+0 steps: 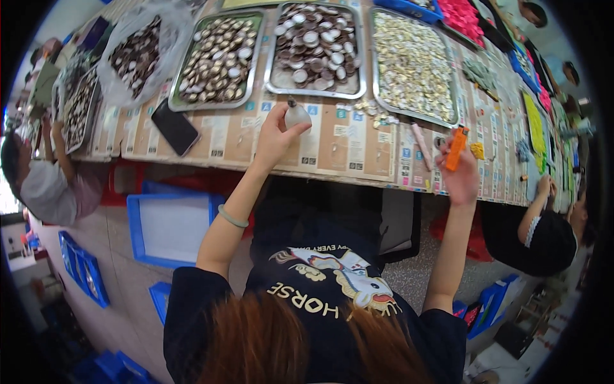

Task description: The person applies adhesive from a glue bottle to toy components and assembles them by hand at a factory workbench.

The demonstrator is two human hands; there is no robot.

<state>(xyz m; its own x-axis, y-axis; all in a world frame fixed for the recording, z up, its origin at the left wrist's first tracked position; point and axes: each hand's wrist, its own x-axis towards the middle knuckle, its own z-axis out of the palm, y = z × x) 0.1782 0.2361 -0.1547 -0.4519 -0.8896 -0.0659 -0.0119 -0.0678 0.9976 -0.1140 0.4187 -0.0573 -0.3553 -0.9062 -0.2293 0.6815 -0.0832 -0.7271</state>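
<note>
Lining cardboard-covered table (332, 150): metal trays (316, 86); blue bins (169, 227) seemingly floor-level.

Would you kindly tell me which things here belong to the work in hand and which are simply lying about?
In hand:
left hand holding a small white bottle
right hand holding an orange lighter

Lying about:
black phone
three metal trays of round caps
clear bag of dark pieces
blue crate on the floor

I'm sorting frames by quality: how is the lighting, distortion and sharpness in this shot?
Head view: even light, no hard shadows; the table edge bows with fisheye bend and a black rim rings the frame; the trays show mild glare; the left hand and right hand look sharp, far edges soft.
</note>
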